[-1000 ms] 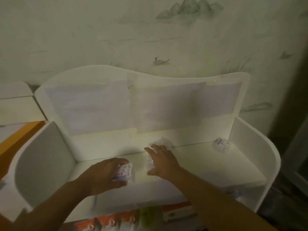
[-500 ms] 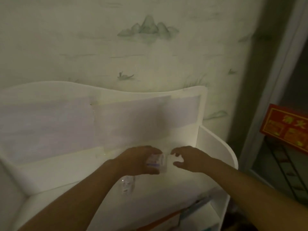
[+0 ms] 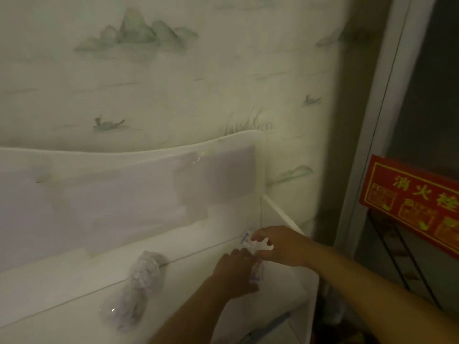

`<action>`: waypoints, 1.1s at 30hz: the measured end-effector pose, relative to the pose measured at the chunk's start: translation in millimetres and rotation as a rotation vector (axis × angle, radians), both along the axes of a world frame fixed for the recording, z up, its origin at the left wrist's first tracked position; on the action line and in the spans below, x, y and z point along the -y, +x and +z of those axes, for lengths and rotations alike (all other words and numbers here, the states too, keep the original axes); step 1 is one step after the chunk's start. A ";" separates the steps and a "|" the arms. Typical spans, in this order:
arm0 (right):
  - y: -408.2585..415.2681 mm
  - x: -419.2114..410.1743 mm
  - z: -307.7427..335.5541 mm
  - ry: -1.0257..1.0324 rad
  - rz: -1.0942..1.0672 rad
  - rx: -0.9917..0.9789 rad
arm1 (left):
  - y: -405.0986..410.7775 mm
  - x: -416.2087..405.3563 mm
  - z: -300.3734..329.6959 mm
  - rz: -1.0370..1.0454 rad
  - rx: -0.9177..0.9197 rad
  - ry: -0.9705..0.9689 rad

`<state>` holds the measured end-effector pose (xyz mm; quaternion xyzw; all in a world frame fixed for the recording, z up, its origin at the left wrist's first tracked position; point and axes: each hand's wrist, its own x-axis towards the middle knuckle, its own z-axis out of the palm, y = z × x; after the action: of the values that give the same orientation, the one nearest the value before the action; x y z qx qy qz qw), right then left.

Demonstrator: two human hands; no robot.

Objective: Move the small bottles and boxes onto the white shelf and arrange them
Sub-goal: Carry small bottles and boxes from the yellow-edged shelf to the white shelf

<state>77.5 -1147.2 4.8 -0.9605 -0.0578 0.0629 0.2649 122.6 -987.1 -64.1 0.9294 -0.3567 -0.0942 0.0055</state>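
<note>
Since half a second ago both hands have slid further toward the right-hand back corner of the white wave-topped wooden shelf, and the view has swung right with them, so the red sign with yellow characters now fills more of the right edge. The right hand has its fingers curled around a small white box with blue print, pressed close to where the back panel meets the side wall. Just below it, the left hand is clamped on a second small packet with bluish print, which shows only as a blur at its fingertips. A crumpled clear plastic-wrapped bundle lies well apart on the shelf top, nearer the middle than it sat relative to the hands before. The likely trouble: the two hands are nearly touching in a tight corner in dim light, so one could knock the other's box askew, or the lower packet could be nudged toward the shelf's front edge and drop to the tier below.
</note>
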 end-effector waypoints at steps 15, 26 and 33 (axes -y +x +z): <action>30.7 -13.8 29.3 -0.226 0.105 0.001 | 15.0 -74.3 81.2 0.138 0.179 0.039; 49.4 -171.0 81.4 -0.329 0.377 0.207 | -51.7 -275.1 178.0 0.461 0.315 0.123; 10.3 -298.8 119.0 -0.343 0.489 0.367 | -117.0 -405.7 212.0 0.560 0.433 0.137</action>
<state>87.8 -848.3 123.8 -0.9440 -0.3215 -0.0405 0.0619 5.5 -581.4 147.9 0.9877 -0.0739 0.0864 -0.1071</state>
